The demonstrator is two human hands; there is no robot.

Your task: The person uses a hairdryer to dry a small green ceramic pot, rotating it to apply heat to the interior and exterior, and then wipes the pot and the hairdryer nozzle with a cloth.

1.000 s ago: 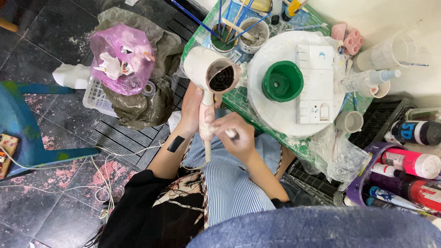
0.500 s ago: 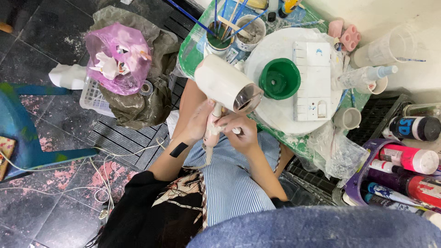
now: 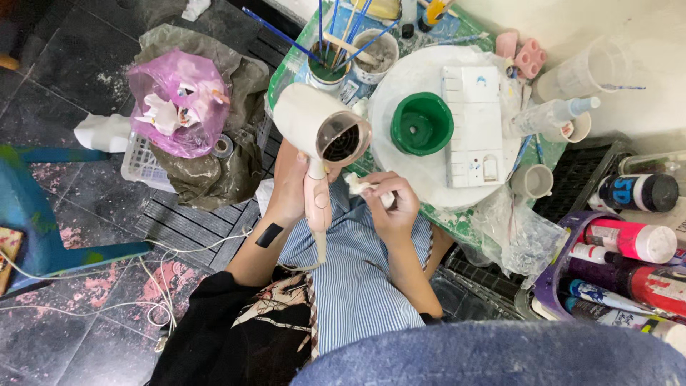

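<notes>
My left hand grips the pink handle of a cream hair dryer. The dryer's round grilled mouth faces up and to the right, just above the small white piece that my right hand pinches by its fingertips. Both hands sit over my blue striped apron, at the near edge of a low table. The dryer's cord hangs down along the apron. Most of the white piece is hidden in my fingers.
On the table lie a round white board, a green bowl, a white rectangular tray and cups of brushes. Paint bottles fill a basket at right. A pink bag and a blue chair stand left.
The hair dryer has swung round, its mouth turning from facing up to facing the right hand. Both hands have shifted a little to the right with it.
</notes>
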